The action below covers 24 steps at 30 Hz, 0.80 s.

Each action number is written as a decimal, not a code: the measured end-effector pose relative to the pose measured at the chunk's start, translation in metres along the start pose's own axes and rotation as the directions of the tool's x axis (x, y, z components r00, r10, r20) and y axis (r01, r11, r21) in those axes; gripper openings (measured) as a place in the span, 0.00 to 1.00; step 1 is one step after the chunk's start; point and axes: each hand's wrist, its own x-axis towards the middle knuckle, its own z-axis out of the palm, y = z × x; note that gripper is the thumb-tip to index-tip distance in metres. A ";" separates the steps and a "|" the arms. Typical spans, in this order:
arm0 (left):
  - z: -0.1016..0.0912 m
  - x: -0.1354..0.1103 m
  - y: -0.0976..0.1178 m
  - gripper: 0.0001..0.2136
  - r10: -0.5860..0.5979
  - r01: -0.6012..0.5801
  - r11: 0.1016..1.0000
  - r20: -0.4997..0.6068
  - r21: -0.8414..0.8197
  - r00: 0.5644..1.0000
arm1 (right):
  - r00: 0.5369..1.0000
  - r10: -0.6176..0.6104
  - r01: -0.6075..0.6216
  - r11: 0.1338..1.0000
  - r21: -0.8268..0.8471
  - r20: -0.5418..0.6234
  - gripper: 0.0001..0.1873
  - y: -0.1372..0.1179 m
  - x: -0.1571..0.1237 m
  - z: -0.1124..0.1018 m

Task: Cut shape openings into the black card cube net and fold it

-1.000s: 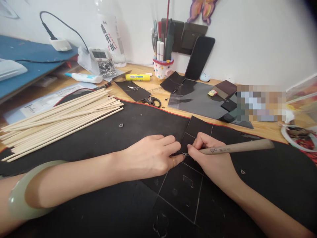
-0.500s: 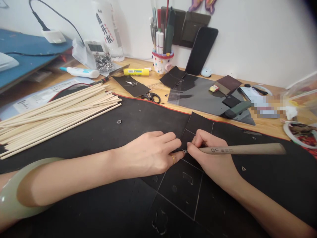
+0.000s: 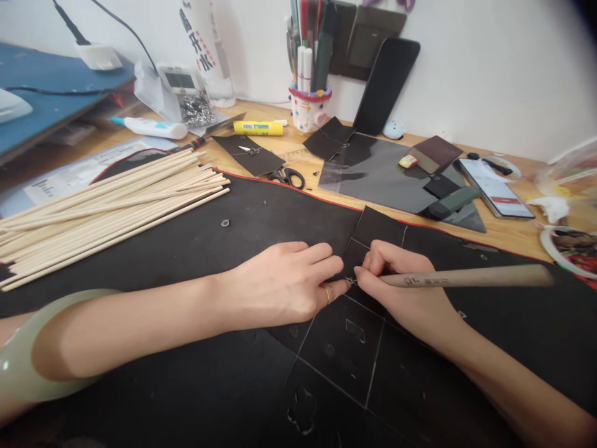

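My right hand (image 3: pixel 401 289) pinches a long wooden-handled carving tool (image 3: pixel 466 277), its tip down on a black paper sheet (image 3: pixel 345 348) marked with thin white grid lines and small cut shapes. My left hand (image 3: pixel 284 283) lies on the sheet just left of the tip, fingers together and pressing the paper down; a ring shows on one finger and a pale green bangle (image 3: pixel 32 367) on the forearm. The sheet rests on a black mat (image 3: pixel 186 249) with a red edge.
A bundle of wooden sticks (image 3: pixel 107 205) lies at the left. Behind the mat are scissors (image 3: pixel 288 177), a yellow glue stick (image 3: pixel 259 127), a pen cup (image 3: pixel 309 106), black paper pieces, a phone (image 3: pixel 495 186), a utility knife (image 3: pixel 450 202) and a plate (image 3: pixel 569 249) at the right edge.
The hands have barely moved on the sheet; the tool handle has tilted slightly lower to the right. The view has shifted a little, showing more of the desk's right side.
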 end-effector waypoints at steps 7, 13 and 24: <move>0.000 -0.001 -0.001 0.11 0.049 -0.048 0.998 -0.025 0.039 0.998 | 0.935 -0.186 0.188 0.982 0.024 0.303 0.15 0.007 0.021 -0.016; 0.000 -0.001 -0.001 0.11 0.046 -0.045 0.998 -0.017 0.050 0.999 | 0.907 -0.226 0.203 0.974 0.101 0.356 0.15 0.009 0.026 -0.018; -0.001 -0.002 -0.001 0.13 -0.083 0.081 0.992 -0.013 -0.102 0.996 | 0.994 -0.096 0.113 0.797 0.593 -0.060 0.17 0.020 0.028 -0.014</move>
